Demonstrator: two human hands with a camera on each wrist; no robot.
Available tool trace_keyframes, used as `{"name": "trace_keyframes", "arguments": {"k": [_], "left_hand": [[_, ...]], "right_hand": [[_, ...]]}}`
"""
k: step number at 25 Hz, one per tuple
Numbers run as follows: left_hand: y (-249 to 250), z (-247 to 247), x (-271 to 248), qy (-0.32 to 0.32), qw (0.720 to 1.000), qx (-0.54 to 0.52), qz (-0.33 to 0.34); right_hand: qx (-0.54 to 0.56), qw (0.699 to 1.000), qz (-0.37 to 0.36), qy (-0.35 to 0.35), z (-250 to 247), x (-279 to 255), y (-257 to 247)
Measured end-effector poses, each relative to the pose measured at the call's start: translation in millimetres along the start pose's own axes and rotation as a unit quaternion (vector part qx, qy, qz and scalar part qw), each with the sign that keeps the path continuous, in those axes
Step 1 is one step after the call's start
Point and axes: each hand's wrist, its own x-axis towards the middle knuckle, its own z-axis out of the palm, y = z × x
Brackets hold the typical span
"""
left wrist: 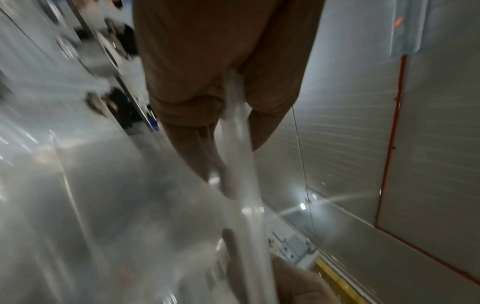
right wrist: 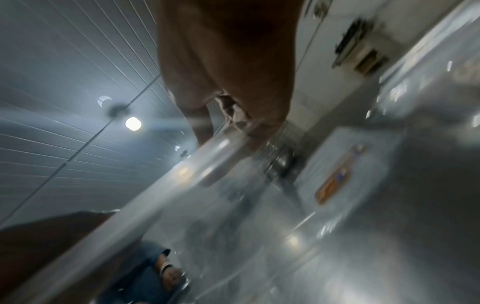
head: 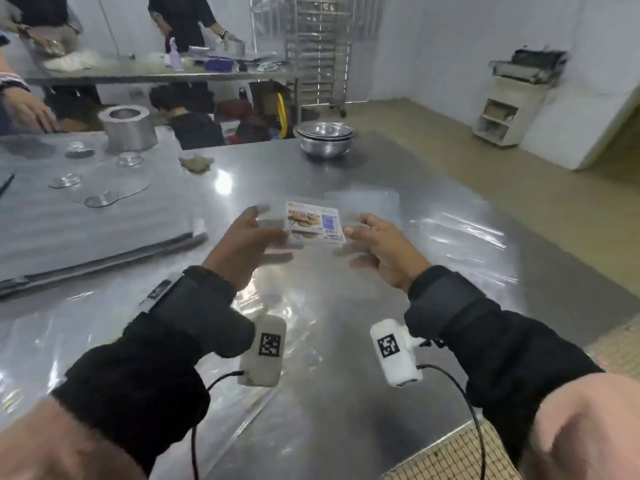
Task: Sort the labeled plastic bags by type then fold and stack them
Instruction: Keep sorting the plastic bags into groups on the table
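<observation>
I hold a clear plastic bag [head: 311,251] up over the steel table [head: 346,393], stretched between both hands. Its printed label [head: 314,223], with a bread picture and a blue barcode patch, faces me between the hands. My left hand [head: 266,230] pinches the bag's left edge; the left wrist view shows the thumb and fingers [left wrist: 197,144] closed on the clear bag [left wrist: 241,185]. My right hand [head: 356,233] pinches the right edge, and in the right wrist view its fingers [right wrist: 270,115] clamp the clear bag [right wrist: 182,185]. Both wrist views are blurred.
More clear bags lie flat on the table at the right [head: 457,233] and near left [head: 86,341]. Flat metal trays [head: 86,220] fill the left side. A metal ring mould [head: 126,128] and stacked steel bowls [head: 325,138] stand at the back. Another person's hand [head: 27,109] rests far left.
</observation>
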Motion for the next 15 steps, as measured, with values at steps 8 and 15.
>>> {"name": "trace_keyframes", "arguments": {"k": [8,15], "left_hand": [[-6.5,193.3,111.9,-0.108,0.988,0.022,0.111],[-130.5,252.4,144.4,-0.106,0.928,0.329,-0.141]], "right_hand": [[-0.052,0.925,-0.214,0.31,-178.5,0.4,-14.5],[-0.103,0.928,0.123,0.336,-233.6,2.8,123.1]]}}
